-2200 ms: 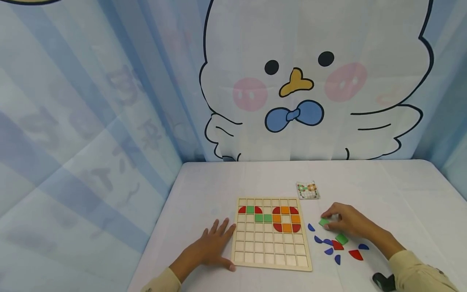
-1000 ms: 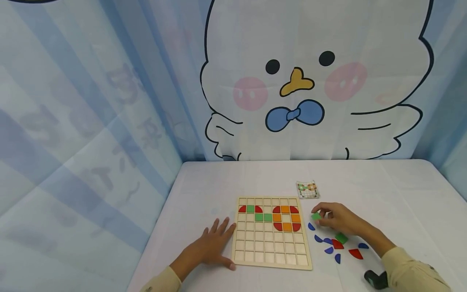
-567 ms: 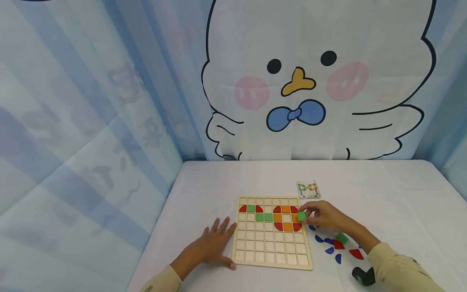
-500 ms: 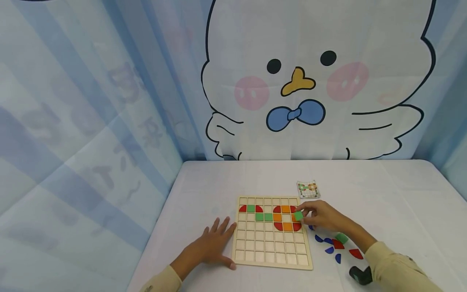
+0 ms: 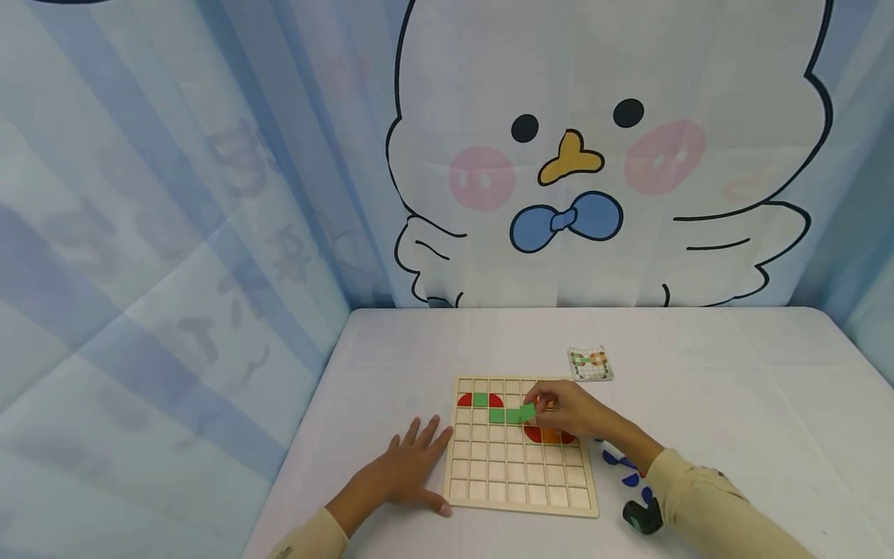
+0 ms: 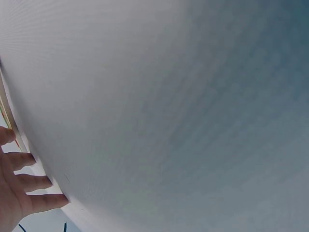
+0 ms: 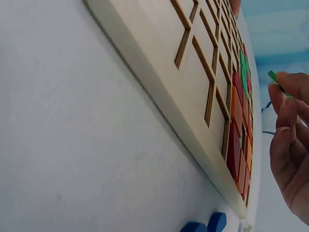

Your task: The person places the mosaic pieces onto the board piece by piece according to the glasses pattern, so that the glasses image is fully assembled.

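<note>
My right hand [image 5: 566, 405] pinches a green square tile [image 5: 527, 412] between thumb and fingers, over the upper right part of a wooden grid board [image 5: 517, 472]. In the right wrist view the tile [image 7: 279, 83] shows edge-on, above the board's surface. Red, orange and green pieces sit in the board's upper cells; my right hand covers several of them. My left hand [image 5: 410, 466] rests with spread fingers along the board's left edge, its thumb by the lower left corner. The left wrist view shows that hand's straight fingers [image 6: 34, 182] beside the board's side.
A small pattern card [image 5: 590, 363] lies behind the board's right corner. Blue half-round pieces [image 5: 631, 480] lie right of the board, partly hidden by my right forearm. A black device [image 5: 642, 516] sits at my right wrist. A curtain with a cartoon figure hangs behind the table.
My right hand has carried the green square tile leftward from the loose pieces to above the board. The forearm now hides the other green tile. My left hand has stayed put.
</note>
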`<action>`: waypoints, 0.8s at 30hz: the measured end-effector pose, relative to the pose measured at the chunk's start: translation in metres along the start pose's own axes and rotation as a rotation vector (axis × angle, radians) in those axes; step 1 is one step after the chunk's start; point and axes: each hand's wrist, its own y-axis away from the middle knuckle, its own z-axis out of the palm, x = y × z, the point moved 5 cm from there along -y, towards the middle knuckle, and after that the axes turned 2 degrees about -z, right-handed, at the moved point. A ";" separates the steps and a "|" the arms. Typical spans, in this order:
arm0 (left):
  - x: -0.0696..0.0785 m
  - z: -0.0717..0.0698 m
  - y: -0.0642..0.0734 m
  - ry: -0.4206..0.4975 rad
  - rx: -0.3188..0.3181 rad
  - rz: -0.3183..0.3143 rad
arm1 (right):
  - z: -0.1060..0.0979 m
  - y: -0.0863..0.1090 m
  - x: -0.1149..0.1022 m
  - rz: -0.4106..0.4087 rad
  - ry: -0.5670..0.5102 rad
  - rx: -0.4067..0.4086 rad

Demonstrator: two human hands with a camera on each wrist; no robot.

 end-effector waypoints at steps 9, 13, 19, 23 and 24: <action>-0.002 0.003 -0.002 -0.011 0.000 0.005 | 0.020 -0.023 -0.009 0.023 -0.049 0.001; -0.003 0.003 -0.003 -0.008 -0.008 0.005 | 0.028 -0.033 -0.013 0.038 -0.054 -0.011; -0.004 0.005 -0.004 -0.010 -0.018 0.007 | 0.040 -0.048 -0.019 0.036 -0.039 -0.020; -0.003 0.003 -0.003 -0.006 -0.018 0.014 | 0.050 -0.056 -0.022 0.030 -0.036 -0.032; -0.002 0.003 -0.002 -0.004 -0.019 0.015 | 0.053 -0.058 -0.022 0.039 -0.040 -0.035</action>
